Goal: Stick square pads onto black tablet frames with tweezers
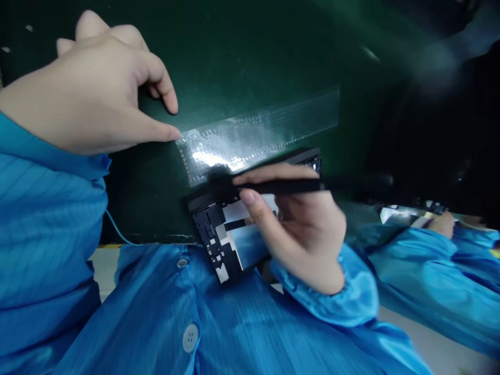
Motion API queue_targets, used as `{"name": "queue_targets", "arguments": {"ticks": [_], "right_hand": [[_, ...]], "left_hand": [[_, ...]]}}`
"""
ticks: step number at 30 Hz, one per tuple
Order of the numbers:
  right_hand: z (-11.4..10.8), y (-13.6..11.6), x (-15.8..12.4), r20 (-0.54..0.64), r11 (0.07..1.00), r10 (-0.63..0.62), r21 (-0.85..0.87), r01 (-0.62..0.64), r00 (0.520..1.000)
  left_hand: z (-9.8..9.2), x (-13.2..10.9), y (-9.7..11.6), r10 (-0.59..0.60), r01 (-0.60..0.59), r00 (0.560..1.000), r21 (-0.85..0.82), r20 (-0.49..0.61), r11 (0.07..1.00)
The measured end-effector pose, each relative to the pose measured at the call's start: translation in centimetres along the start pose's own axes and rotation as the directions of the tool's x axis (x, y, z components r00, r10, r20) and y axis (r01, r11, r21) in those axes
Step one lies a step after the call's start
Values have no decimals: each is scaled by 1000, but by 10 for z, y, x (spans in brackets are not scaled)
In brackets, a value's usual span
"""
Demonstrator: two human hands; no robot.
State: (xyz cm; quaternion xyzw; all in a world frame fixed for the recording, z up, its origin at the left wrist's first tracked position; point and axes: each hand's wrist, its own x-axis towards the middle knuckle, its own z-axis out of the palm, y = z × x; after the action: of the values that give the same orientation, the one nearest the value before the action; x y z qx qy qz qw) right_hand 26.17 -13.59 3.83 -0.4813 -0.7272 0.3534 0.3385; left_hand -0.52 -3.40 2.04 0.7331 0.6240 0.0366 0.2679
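My left hand (113,88) rests at the upper left with thumb and forefinger apart. Its thumb tip touches the corner of a clear plastic sheet (219,146) with rows of small marks and a line of tiny pale squares along the left edge. My right hand (308,224) is closed around a long black pen-like tool (289,186), blurred by motion. The tool's dark left end is over the sheet's lower edge. Below lies an opened electronic device (207,224) with black frame, small boards and a silvery panel, tilted near my lap and partly hidden by my right hand.
A dark green work surface (234,57) spreads under everything. At the right, a co-worker's blue sleeve (410,255) and hand (443,225) are beside another device. A large dark shape (437,135) fills the right side. A thin blue cord (117,227) hangs by my left sleeve.
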Motion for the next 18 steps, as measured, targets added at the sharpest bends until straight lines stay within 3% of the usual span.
{"name": "queue_targets", "arguments": {"ticks": [3,7,14,18], "right_hand": [[2,11,55,222,993,-83,98,62,971],[19,31,102,387,987,-110,150,55,915],[24,30,105,416,983,-20,174,-58,909],[22,28,105,419,979,-39,197,-49,907]], "left_hand": [[-7,0,10,43,-43,998,0,-35,999],[-9,2,12,11,-11,1000,11,17,1000],[-7,2,13,-23,23,1000,5,21,1000],[-9,2,15,-25,24,999,26,31,999]]}}
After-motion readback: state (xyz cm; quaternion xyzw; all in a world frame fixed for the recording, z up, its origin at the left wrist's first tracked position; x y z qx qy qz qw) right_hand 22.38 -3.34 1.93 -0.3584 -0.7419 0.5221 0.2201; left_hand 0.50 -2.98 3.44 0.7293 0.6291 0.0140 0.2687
